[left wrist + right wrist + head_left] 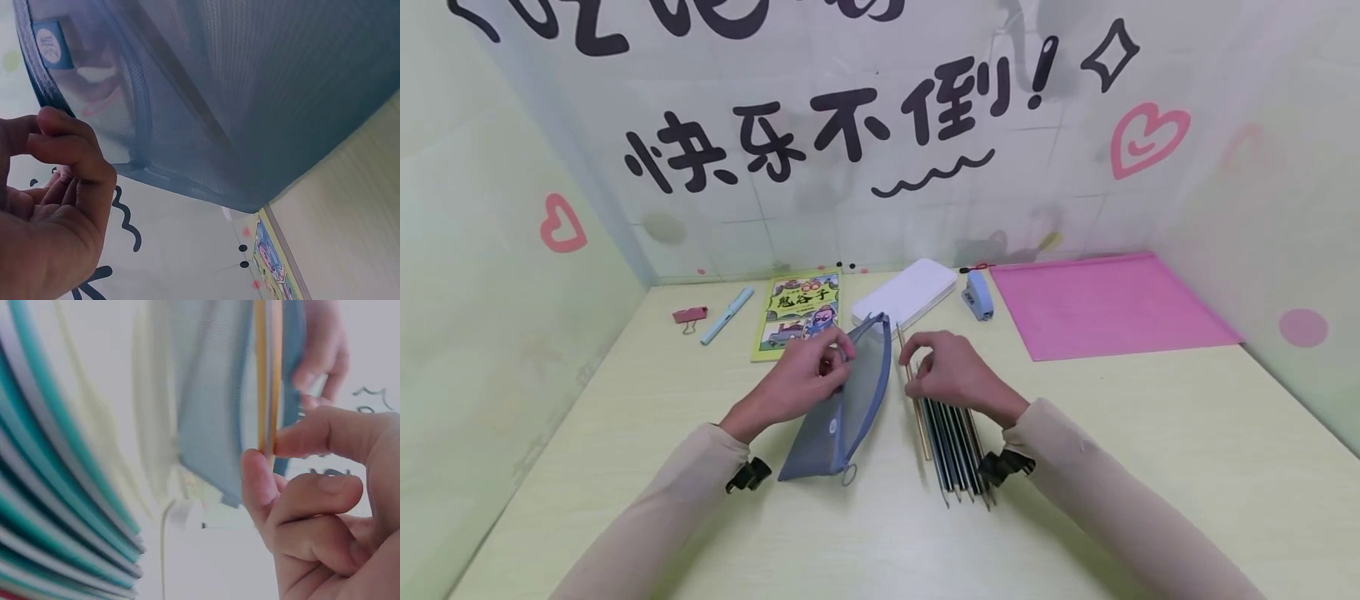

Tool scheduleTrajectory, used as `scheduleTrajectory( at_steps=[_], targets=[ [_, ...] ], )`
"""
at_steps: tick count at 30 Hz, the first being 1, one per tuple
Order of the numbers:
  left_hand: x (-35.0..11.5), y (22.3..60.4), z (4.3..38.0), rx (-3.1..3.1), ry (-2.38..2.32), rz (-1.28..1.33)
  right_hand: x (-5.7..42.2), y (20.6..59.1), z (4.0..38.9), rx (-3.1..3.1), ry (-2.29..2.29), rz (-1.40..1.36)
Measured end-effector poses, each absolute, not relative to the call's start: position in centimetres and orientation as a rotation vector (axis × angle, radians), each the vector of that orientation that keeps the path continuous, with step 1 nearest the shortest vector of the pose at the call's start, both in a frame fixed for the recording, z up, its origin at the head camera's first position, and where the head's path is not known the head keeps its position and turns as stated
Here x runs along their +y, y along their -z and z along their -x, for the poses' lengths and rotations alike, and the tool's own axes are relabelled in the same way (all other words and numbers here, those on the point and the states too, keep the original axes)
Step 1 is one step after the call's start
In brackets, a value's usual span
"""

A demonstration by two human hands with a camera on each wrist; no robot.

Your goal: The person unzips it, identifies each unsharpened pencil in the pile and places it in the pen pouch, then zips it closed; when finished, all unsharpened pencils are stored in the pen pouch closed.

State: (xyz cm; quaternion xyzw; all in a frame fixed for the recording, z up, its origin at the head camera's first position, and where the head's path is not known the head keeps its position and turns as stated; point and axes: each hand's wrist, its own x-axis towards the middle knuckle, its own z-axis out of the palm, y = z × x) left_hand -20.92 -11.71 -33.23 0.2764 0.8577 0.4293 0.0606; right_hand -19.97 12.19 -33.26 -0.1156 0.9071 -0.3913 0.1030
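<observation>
Left hand: I see the left hand (808, 372) pinching the upper edge of the mesh pouch (815, 448) between thumb and fingers.
Mesh pouch: blue-grey, held up over the table (820, 550) between the two hands; zip edges parted, pull ring (849, 475) at the near end.
Right hand: the right hand (947, 367) pinches one yellow pencil (922, 433) between thumb and forefinger; other fingers curled.
Yellow pencil: just right of the pouch's mouth, outside it.
Pencil row: dark striped pencils (955, 450) lie side by side below the right hand, tips toward the person.
Back left: binder clip (689, 315), light-blue pen (727, 316), picture booklet (782, 312) partly covered by the left hand.
Back centre: white box (917, 287), blue stapler (977, 297) just beside it.
Back right: pink sheet (1105, 308), flat.
</observation>
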Motion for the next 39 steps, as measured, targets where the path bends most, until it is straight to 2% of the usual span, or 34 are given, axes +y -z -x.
scheduleTrajectory(
  at_steps=[6, 14, 24, 39],
  targets=[
    [-11.3, 33.4, 21.0, 2.585, -1.311, -0.813, 11.6, 32.1, 20.6, 2.71, 1.352, 0.268],
    [-10.9, 33.5, 21.0, 2.575, -1.329, -0.771, 9.5, 32.7, 21.1, 2.744, 1.533, 0.204],
    [-10.5, 33.8, 21.0, 2.574, -1.426, -0.734, 8.2, 34.0, 20.1, 2.68, 1.486, 0.22],
    [-10.0, 34.0, 20.6, 2.569, -1.453, -0.722, 8.0, 33.4, 19.5, 2.708, 1.305, 0.366]
  ],
)
